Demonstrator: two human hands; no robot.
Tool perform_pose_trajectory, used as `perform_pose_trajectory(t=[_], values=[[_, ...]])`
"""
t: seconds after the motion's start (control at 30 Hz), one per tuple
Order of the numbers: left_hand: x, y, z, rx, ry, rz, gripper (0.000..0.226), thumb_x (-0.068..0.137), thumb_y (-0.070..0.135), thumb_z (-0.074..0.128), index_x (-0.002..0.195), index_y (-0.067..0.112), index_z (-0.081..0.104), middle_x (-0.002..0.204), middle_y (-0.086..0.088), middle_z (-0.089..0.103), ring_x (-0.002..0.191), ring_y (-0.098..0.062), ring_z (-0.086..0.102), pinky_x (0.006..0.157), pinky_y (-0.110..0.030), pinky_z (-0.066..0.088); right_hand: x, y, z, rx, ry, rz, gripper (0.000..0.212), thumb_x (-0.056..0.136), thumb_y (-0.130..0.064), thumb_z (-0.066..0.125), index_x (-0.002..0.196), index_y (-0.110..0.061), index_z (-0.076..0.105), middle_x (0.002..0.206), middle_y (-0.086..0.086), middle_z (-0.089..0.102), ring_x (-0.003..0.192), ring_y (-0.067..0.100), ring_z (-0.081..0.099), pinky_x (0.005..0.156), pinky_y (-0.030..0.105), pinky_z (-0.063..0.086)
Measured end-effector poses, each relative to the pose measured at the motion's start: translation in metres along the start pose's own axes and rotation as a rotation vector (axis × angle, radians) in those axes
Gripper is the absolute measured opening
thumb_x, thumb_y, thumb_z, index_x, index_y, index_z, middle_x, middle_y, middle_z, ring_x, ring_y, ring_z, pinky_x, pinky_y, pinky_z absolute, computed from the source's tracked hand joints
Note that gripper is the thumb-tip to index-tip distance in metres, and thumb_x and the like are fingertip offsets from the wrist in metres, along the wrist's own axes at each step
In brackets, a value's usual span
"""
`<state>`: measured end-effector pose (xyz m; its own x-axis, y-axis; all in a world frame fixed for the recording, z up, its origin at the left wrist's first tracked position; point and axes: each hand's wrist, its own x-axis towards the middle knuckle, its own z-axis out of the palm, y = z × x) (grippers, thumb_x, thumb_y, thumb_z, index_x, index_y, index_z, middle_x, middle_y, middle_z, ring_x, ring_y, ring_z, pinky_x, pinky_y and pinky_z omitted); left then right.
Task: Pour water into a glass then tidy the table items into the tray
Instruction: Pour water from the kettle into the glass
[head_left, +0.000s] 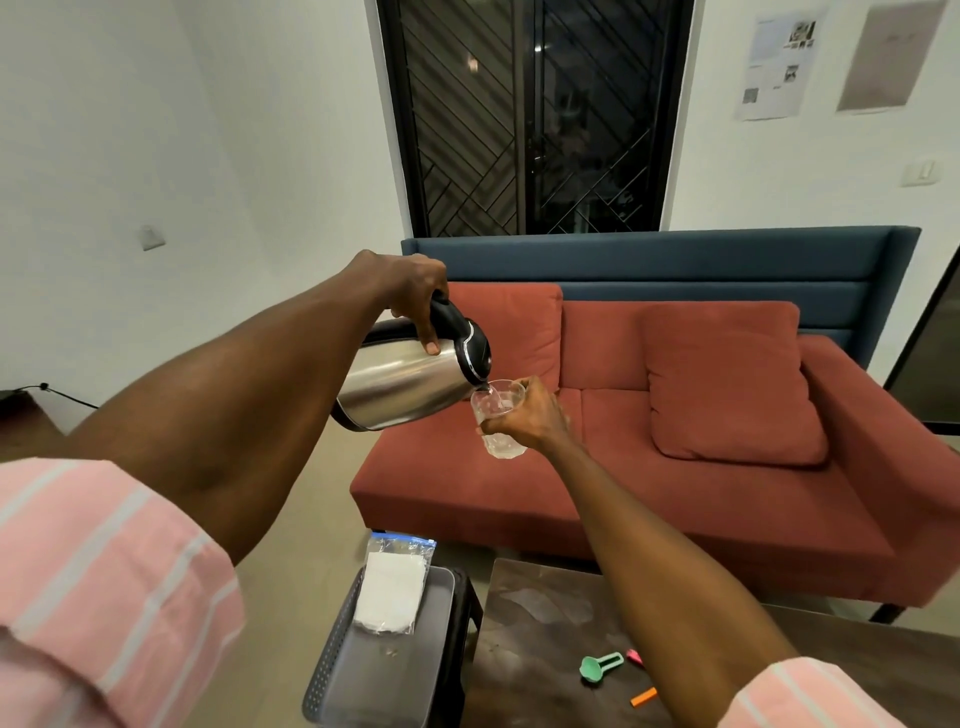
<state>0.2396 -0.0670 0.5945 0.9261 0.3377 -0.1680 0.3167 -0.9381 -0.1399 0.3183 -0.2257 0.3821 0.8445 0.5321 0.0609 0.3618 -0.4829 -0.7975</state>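
My left hand (410, 291) grips the black handle of a steel kettle (410, 387), which is tipped with its spout down to the right. Water runs from the spout into a clear glass (497, 422) that my right hand (530, 415) holds around its side, at chest height in front of the sofa. The glass holds some water. Below, a grey tray (332, 670) sits on a dark stool with a clear zip bag (395, 587) of white material lying across its far end. On the dark table (540, 649) lie a green scoop (597, 667), an orange piece (643, 696) and a pink piece (634, 657).
A red sofa (727, 519) with a loose cushion (727, 384) stands just beyond the table, with a blue backrest behind it. A dark barred window is at the back wall. My right forearm hides part of the table's middle.
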Motion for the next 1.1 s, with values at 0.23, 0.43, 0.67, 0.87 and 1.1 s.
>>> perform_pose_trajectory(t=[0.23, 0.43, 0.67, 0.87, 1.1], values=[[-0.006, 0.006, -0.008, 0.022, 0.011, 0.012, 0.047, 0.046, 0.055, 0.091, 0.072, 0.028, 0.062, 0.072, 0.001, 0.064, 0.068, -0.019, 0.063, 0.054, -0.028, 0.046, -0.002, -0.004, -0.005, 0.034, 0.025, 0.010, 0.101, 0.042, -0.056, 0.088, 0.129, -0.022, 0.049, 0.126, -0.004, 0.062, 0.116, 0.022, 0.058, 0.088, 0.037, 0.041], [-0.006, 0.011, -0.014, 0.081, 0.017, 0.025, 0.053, 0.045, 0.057, 0.090, 0.079, 0.024, 0.067, 0.073, 0.000, 0.064, 0.071, -0.022, 0.064, 0.063, -0.035, 0.055, -0.003, -0.004, -0.010, 0.018, 0.044, 0.006, 0.099, 0.042, -0.057, 0.087, 0.127, -0.024, 0.049, 0.123, -0.005, 0.062, 0.115, 0.022, 0.059, 0.094, 0.040, 0.046], [-0.005, 0.014, -0.016, 0.157, 0.028, 0.026, 0.055, 0.048, 0.058, 0.089, 0.086, 0.025, 0.067, 0.079, 0.001, 0.065, 0.076, -0.020, 0.064, 0.072, -0.040, 0.058, 0.001, -0.004, -0.010, 0.027, 0.041, -0.001, 0.099, 0.044, -0.053, 0.090, 0.128, -0.023, 0.048, 0.125, -0.002, 0.062, 0.116, 0.024, 0.058, 0.099, 0.048, 0.048], [-0.004, 0.015, -0.017, 0.201, 0.063, 0.012, 0.050, 0.047, 0.061, 0.087, 0.073, 0.033, 0.055, 0.077, 0.006, 0.059, 0.073, -0.016, 0.056, 0.073, -0.038, 0.054, 0.000, -0.006, -0.005, 0.034, 0.051, 0.001, 0.098, 0.044, -0.054, 0.090, 0.127, -0.023, 0.048, 0.123, -0.003, 0.062, 0.115, 0.024, 0.059, 0.094, 0.041, 0.046], [-0.009, 0.013, -0.015, 0.235, 0.084, -0.029, 0.055, 0.043, 0.067, 0.085, 0.068, 0.033, 0.050, 0.076, 0.008, 0.056, 0.073, -0.016, 0.053, 0.080, -0.041, 0.052, -0.001, -0.008, 0.004, 0.036, 0.056, -0.002, 0.097, 0.043, -0.054, 0.089, 0.125, -0.024, 0.047, 0.124, -0.004, 0.062, 0.114, 0.024, 0.058, 0.089, 0.039, 0.043]])
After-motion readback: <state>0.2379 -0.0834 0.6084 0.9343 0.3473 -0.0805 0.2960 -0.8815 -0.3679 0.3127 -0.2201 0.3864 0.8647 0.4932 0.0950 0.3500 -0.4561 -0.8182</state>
